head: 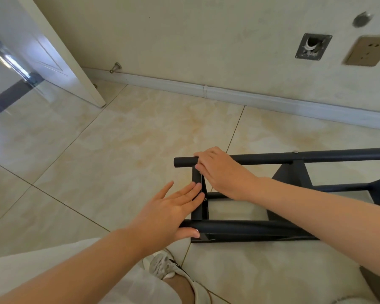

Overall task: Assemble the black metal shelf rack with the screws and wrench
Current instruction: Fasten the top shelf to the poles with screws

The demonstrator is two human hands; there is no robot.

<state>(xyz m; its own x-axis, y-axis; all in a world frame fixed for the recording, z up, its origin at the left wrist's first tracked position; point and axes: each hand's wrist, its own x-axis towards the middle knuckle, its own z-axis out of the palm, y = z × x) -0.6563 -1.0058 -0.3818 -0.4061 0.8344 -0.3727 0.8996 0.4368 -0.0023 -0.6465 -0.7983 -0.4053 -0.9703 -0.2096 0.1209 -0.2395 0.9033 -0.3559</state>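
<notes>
The black metal shelf rack [250,227] lies on its side on the tiled floor, two round tubes running left to right with flat panels between them. My right hand [219,172] curls over the upper tube [184,162] near its left end, fingers wrapped round it. My left hand [169,207] is spread flat, its straight fingertips touching the short upright end panel [196,213] and its thumb lying against the lower tube. A small screw head [205,199] shows on the end panel by my fingertips. No wrench is visible.
A white door [59,53] stands open at the left. The wall and skirting board [228,93] run behind the rack, with a socket [369,51] and a metal wall plate [313,46]. My shoe [165,264] and knee are at the bottom.
</notes>
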